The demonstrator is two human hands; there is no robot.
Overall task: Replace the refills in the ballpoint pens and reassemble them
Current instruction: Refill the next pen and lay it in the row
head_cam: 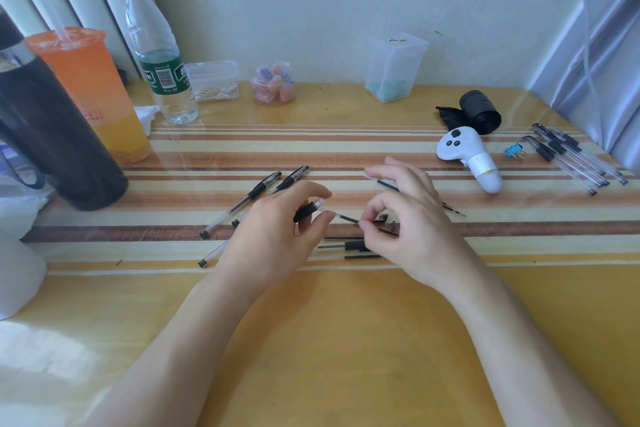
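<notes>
My left hand (277, 232) grips a clear pen barrel with a black grip (309, 209); the barrel's far end (207, 258) sticks out lower left. My right hand (405, 222) pinches a thin refill (341, 217) whose end sits in the barrel's mouth. Two whole pens (258, 194) lie on the table behind my left hand. Loose black refills and small pen parts (349, 246) lie under and between my hands. Another refill (386, 184) lies behind my right hand. A bundle of capped pens (568, 156) rests at the far right.
At left stand a dark bottle (52, 128), an orange drink cup (100, 94) and a water bottle (159, 55). Small plastic boxes and a jar (273, 83) line the wall. A white controller (467, 156), a black roll (479, 111) and a blue clip (514, 151) lie at right.
</notes>
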